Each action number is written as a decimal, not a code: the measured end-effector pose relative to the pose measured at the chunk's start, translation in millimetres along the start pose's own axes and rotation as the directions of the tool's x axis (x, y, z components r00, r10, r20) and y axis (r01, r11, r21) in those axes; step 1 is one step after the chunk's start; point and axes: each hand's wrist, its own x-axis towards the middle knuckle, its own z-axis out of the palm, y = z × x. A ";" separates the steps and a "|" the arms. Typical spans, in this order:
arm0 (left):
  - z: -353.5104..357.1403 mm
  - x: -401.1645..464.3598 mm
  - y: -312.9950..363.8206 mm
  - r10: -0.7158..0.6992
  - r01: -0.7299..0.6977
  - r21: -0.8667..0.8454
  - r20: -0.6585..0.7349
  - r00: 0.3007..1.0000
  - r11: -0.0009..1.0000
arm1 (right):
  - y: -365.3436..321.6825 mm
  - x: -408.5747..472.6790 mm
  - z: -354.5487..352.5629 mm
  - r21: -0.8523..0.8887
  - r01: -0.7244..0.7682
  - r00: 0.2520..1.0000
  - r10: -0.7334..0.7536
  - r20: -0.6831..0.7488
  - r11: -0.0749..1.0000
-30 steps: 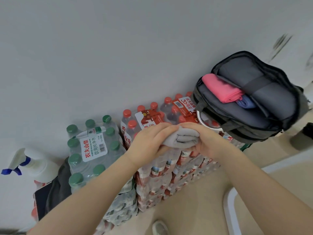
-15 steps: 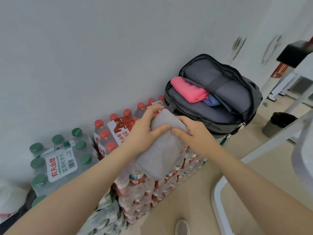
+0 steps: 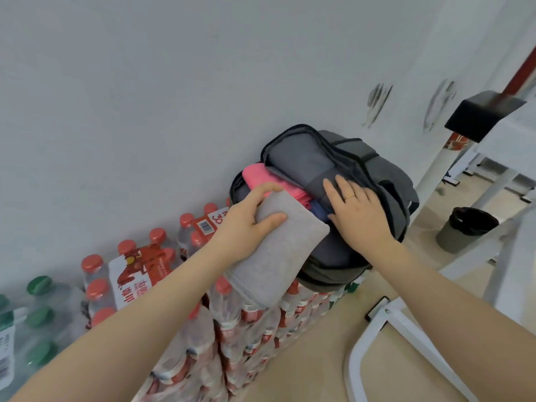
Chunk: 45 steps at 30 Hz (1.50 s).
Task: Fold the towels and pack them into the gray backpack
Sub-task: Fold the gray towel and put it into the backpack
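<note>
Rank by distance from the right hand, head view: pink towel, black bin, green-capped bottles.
From the right hand:
1. pink towel, just left of it, inside the gray backpack
2. black bin, on the floor to its right
3. green-capped bottles, far left by the wall

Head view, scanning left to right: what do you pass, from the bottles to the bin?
Green-capped bottles → red-capped bottles → left hand gripping the gray towel → right hand on the gray backpack → black-lined bin.
</note>
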 end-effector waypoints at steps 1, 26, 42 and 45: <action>2.7 4.4 -1.3 -0.017 0.016 -0.009 -0.004 1.000 1.000 | 1.5 3.1 3.1 -0.004 0.024 1.000 -0.024 -0.008 1.000; 65.7 39.8 -2.1 0.372 -0.475 0.692 0.309 0.875 0.544 | 50.1 23.6 -15.9 0.257 0.068 0.952 0.014 -0.305 0.964; 108.0 92.8 -7.3 0.046 -0.328 0.694 0.392 0.919 0.640 | 46.7 20.2 -10.7 0.195 0.079 0.915 0.006 -0.402 0.978; 102.3 79.0 -6.7 0.135 -0.357 0.676 0.359 0.924 0.644 | 44.9 16.7 -5.7 0.221 0.098 0.929 -0.010 -0.370 0.970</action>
